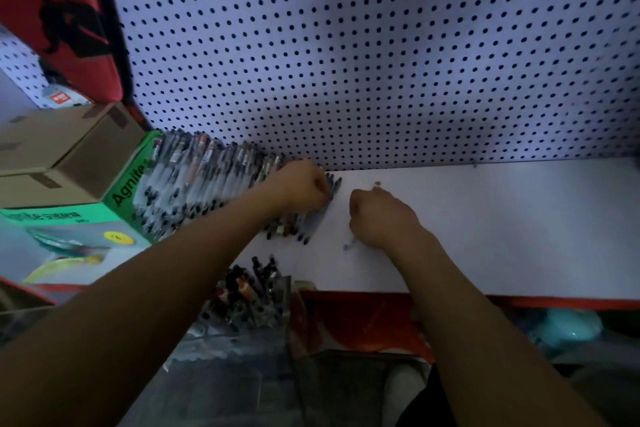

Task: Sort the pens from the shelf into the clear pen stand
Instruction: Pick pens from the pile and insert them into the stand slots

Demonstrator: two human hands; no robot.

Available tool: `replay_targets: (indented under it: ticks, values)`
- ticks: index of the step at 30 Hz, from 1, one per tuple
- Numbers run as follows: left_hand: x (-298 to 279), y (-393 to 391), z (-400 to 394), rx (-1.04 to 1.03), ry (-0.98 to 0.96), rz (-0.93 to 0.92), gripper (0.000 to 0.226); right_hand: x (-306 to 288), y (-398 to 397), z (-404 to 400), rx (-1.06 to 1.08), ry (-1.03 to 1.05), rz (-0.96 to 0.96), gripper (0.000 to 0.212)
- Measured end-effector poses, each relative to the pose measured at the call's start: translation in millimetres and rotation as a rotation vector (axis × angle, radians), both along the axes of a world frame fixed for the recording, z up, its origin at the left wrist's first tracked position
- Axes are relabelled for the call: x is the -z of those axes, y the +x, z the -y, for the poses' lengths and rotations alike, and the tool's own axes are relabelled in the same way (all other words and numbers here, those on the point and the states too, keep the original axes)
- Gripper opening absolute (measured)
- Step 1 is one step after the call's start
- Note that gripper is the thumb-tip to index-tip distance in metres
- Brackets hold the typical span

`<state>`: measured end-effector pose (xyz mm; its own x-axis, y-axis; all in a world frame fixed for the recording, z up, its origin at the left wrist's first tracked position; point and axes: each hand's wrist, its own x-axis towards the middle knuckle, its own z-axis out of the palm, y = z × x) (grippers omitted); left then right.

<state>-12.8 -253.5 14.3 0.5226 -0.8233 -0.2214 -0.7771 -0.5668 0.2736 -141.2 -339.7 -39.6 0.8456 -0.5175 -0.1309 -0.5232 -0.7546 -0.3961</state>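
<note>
The whole view is dim and soft, so the pile of clear-barrelled pens with dark tips (194, 180) on the white shelf (485, 225) is too blurred and overlapped to count; it slopes from the green cardboard box (124, 191) at the far left down to the right, and its right end is hidden under the left hand (303, 185). That hand's fingers are curled down onto the end of the pile and seem to grip a few pens, though which ones cannot be made out. The right hand (381, 218) rests just right of the pile, apart from the left hand, with its fingers curled; a thin pale object pokes out beneath it, but whether it is held cannot be told. Two bare forearms cross the near part of the view and cover much of what lies below the shelf edge. Between them, near the front edge, stands one clear plastic pen stand (256, 302) with a cluster of dark-capped pens upright in it, its walls hard to trace. Behind the shelf rises a white pegboard with dark holes (381, 45). Left of the green box sits one brown cardboard box (59, 152), and a red bag with a black figure (59, 17) hangs above, cut off by the frame.
</note>
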Motion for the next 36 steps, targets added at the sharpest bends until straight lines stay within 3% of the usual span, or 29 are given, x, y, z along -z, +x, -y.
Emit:
replay_targets:
  ticks: [3,6,8,12,14,16,21,26,33,36]
  values:
    - [11,-3,15,0.01,0.082,0.056,0.016,5,-2,9,0.103,-0.012,0.039,0.022]
    - [22,-9,25,-0.009,0.079,0.142,0.036,5,-8,13,0.179,-0.01,0.043,0.014]
    - [25,-14,29,-0.017,0.061,0.171,0.038,2,-10,13,0.241,-0.009,0.054,0.02]
    - [24,-15,28,-0.023,0.075,0.204,0.008,-1,-8,10,0.369,0.017,0.106,0.039]
    - [23,-13,24,-0.009,0.096,0.221,0.014,-1,-6,7,0.412,0.069,0.128,0.037]
    - [23,-14,20,0.011,0.118,0.233,0.021,-1,-6,6,0.405,0.114,0.136,0.013]
    - [22,-18,17,0.003,0.111,0.23,0.022,-8,-14,5,0.458,0.394,0.223,0.03]
    - [-7,-18,2,-0.281,-0.32,-0.157,0.035,-27,-31,-5,0.461,0.902,0.483,0.01]
    - [-57,-33,-84,-0.505,-0.909,-1.049,0.01,-67,-33,-48,0.306,1.26,0.736,0.011]
    - [-57,-32,-136,-0.517,-1.032,-1.186,0.008,-84,-27,-77,0.188,1.277,0.734,0.012]
